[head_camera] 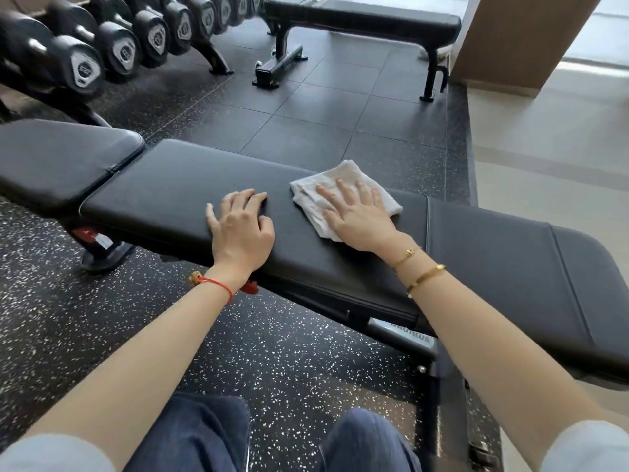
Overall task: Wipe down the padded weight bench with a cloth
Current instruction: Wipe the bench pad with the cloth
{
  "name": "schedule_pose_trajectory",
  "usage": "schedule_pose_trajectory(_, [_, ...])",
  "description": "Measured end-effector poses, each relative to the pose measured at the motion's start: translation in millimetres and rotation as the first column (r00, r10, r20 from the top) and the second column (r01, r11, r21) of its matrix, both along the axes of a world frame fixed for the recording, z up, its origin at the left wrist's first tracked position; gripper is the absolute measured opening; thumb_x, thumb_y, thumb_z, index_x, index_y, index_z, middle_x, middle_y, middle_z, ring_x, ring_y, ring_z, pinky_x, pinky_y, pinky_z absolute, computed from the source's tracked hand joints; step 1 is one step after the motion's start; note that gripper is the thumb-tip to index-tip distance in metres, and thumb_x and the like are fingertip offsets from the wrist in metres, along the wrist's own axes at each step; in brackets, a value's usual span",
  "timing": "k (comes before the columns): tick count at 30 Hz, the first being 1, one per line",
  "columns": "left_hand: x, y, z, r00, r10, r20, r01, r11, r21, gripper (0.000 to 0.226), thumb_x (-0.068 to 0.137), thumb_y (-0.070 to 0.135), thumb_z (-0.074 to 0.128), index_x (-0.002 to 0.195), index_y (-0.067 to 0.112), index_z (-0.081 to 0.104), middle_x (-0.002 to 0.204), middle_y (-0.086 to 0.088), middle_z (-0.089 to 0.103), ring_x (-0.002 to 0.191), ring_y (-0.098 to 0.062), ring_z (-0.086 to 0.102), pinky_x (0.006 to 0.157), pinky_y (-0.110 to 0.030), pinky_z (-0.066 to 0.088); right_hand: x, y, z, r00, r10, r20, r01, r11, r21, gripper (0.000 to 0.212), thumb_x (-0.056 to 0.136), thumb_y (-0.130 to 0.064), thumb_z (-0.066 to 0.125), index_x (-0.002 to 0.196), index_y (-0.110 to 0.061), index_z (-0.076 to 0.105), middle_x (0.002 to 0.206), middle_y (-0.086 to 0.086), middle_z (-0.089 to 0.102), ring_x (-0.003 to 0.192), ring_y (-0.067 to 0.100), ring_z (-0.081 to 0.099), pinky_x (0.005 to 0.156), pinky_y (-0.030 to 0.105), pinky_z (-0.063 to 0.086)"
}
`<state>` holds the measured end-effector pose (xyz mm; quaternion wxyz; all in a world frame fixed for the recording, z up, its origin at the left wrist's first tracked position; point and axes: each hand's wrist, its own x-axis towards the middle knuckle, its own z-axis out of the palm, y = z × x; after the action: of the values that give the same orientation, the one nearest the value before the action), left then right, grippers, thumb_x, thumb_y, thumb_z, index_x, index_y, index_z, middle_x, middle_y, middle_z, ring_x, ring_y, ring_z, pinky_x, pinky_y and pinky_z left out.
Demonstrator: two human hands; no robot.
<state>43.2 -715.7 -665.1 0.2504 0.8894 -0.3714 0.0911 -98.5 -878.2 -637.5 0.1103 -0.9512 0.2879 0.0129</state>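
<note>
The cloth, a pale, crumpled, loosely folded square, lies mid-frame on the smooth black padded weight bench, my tabletop here. My right hand presses flat on it, fingers spread and released, cloth edges showing beyond them at the far side. My left hand rests bare on the vinyl just left of the cloth, fingers curled over the pad's near edge. Speckled rubber floor lies below; rounded dumbbells line the upper left.
</note>
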Motion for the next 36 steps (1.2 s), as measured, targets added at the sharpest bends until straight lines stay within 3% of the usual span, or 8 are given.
schedule_pose_trajectory(4, [-0.5,1.1,-1.7,1.0,-0.01,-0.004,0.01,1.0,-0.007,0.044,0.089,0.022,0.045,0.132,0.024,0.056,0.144,0.002,0.049,0.138,-0.019,0.035,0.118,-0.057,0.01,-33.7,-26.3,-1.5,0.985,-0.171,-0.005,0.171,0.985,-0.019,0.051,0.104,-0.046,0.019,0.153,-0.047,0.008,0.166,-0.001,0.001,0.151,0.03,-0.006,0.12,0.05,-0.007])
schedule_pose_trajectory(8, [-1.3,0.2,-1.6,1.0,-0.004,-0.005,0.004,1.0,-0.013,0.044,0.089,0.022,0.045,0.131,0.024,0.057,0.143,0.002,0.05,0.137,-0.02,0.035,0.118,-0.057,0.01,-16.9,-39.3,3.0,0.951,-0.306,-0.049,0.306,0.952,-0.006,0.053,0.102,-0.047,0.018,0.154,-0.044,0.01,0.166,0.0,0.0,0.15,0.034,-0.009,0.118,0.057,-0.009])
schedule_pose_trajectory(14, [-1.4,0.9,-0.2,1.0,0.001,-0.015,-0.001,1.0,-0.01,0.044,0.09,0.021,0.046,0.133,0.023,0.056,0.144,0.001,0.05,0.138,-0.02,0.035,0.118,-0.057,0.01,20.8,27.3,-3.7,0.993,-0.118,-0.012,0.117,0.992,-0.042,0.054,0.102,-0.047,0.018,0.155,-0.044,0.005,0.166,0.0,-0.003,0.148,0.04,-0.015,0.115,0.062,-0.013])
schedule_pose_trajectory(19, [-2.7,3.2,2.5,1.0,-0.012,-0.029,0.012,1.0,-0.007,0.045,0.091,0.02,0.046,0.135,0.022,0.055,0.146,0.0,0.048,0.139,-0.021,0.034,0.118,-0.057,0.009,-18.7,71.8,-5.4,1.0,-0.009,0.023,0.01,0.998,-0.054,0.053,0.103,-0.048,0.018,0.153,-0.048,0.0,0.166,-0.001,-0.006,0.149,0.037,-0.016,0.116,0.057,-0.016])
schedule_pose_trajectory(22, [-2.1,4.3,2.1,0.999,-0.017,-0.031,0.017,1.0,-0.008,0.046,0.091,0.02,0.045,0.136,0.022,0.055,0.147,-0.001,0.048,0.14,-0.021,0.033,0.118,-0.058,0.009,-64.6,78.8,-12.0,0.998,-0.037,0.044,0.042,0.994,-0.099,0.053,0.102,-0.049,0.015,0.153,-0.049,-0.002,0.166,-0.001,-0.003,0.15,0.035,-0.011,0.118,0.054,-0.013])
schedule_pose_trajectory(25, [-3.1,3.5,0.8,0.999,-0.02,-0.032,0.02,1.0,0.009,0.047,0.093,0.021,0.044,0.139,0.022,0.052,0.15,-0.002,0.045,0.142,-0.022,0.031,0.119,-0.058,0.007,-95.6,59.7,-11.5,0.985,-0.173,0.022,0.174,0.977,-0.121,0.053,0.103,-0.048,0.015,0.153,-0.049,-0.002,0.166,-0.001,-0.002,0.15,0.033,-0.007,0.119,0.052,-0.01])
schedule_pose_trajectory(29, [-10.8,1.9,0.8,0.999,-0.012,-0.053,0.016,0.998,0.065,0.05,0.096,0.021,0.04,0.146,0.02,0.044,0.156,-0.003,0.037,0.147,-0.024,0.024,0.12,-0.057,0.006,-80.8,31.2,0.0,0.948,-0.318,-0.02,0.315,0.945,-0.082,0.052,0.104,-0.046,0.018,0.154,-0.046,0.004,0.166,0.002,-0.001,0.15,0.037,-0.004,0.118,0.055,-0.009])
schedule_pose_trajectory(36, [-45.9,1.3,7.2,0.99,-0.085,-0.11,0.098,0.988,0.117,0.05,0.096,0.029,0.042,0.145,0.021,0.042,0.157,-0.005,0.032,0.149,-0.028,0.017,0.119,-0.06,0.002,-84.5,63.4,-2.3,0.987,-0.163,-0.003,0.162,0.985,-0.05,0.053,0.103,-0.047,0.018,0.153,-0.048,0.001,0.165,-0.002,-0.007,0.149,0.036,-0.014,0.118,0.055,-0.012])
